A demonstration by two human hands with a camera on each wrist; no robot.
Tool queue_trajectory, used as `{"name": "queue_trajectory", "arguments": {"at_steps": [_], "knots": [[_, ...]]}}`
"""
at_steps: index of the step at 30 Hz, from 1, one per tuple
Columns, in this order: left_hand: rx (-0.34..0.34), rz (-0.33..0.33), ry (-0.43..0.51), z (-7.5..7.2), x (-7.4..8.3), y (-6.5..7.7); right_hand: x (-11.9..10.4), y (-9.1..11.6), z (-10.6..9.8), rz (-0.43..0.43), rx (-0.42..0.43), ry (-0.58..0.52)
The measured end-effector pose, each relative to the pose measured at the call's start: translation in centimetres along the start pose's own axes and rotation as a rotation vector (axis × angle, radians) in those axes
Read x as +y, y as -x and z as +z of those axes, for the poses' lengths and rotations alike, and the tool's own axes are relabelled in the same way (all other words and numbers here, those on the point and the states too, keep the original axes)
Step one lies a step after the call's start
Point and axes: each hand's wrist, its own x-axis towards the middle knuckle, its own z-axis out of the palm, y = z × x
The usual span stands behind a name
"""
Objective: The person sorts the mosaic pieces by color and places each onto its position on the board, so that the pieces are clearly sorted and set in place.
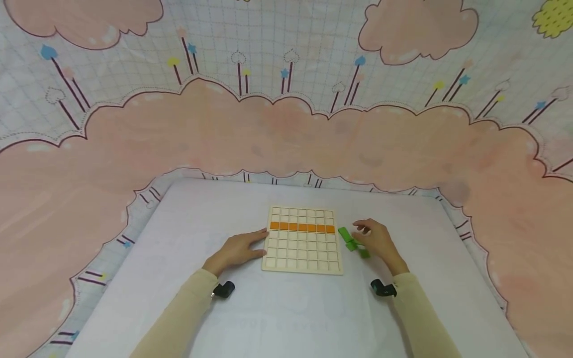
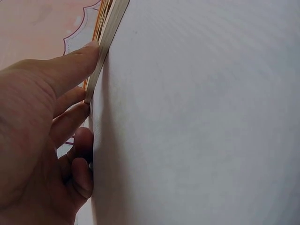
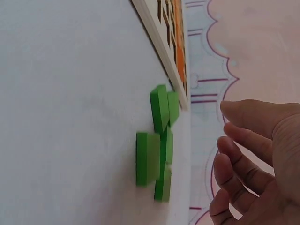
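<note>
A pale wooden grid board (image 1: 302, 251) lies flat on the white table, one row across it filled with orange tiles (image 1: 302, 227). My left hand (image 1: 239, 248) rests at the board's left edge; in the left wrist view its thumb and fingertips touch the board's side (image 2: 105, 49). My right hand (image 1: 376, 240) hovers over several green tiles (image 1: 346, 234) to the right of the board, fingers loosely bent. In the right wrist view these green square tiles (image 3: 148, 158) lie in a loose cluster near the board's corner, apart from the fingers, and nothing is in that hand.
The white tabletop (image 1: 286, 318) stretches around the board and toward both sleeves. A patterned cloth (image 1: 268, 134) with pink cloud shapes surrounds the table behind and at the sides. Each wrist wears a small black camera (image 1: 224, 289).
</note>
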Motion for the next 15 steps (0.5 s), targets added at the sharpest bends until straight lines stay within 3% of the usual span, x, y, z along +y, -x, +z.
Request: {"name": "queue_trajectory", "arguments": {"at_steps": [8,15], "knots": [[-0.006,-0.004,-0.003,0.0,-0.2,0.1,2.0,1.7,-1.2,0.0,0.045,-0.002],[0.003,0.004,0.001,0.2,-0.3,-0.1,3.5,2.5,-1.7,0.039,0.024,0.009]]}}
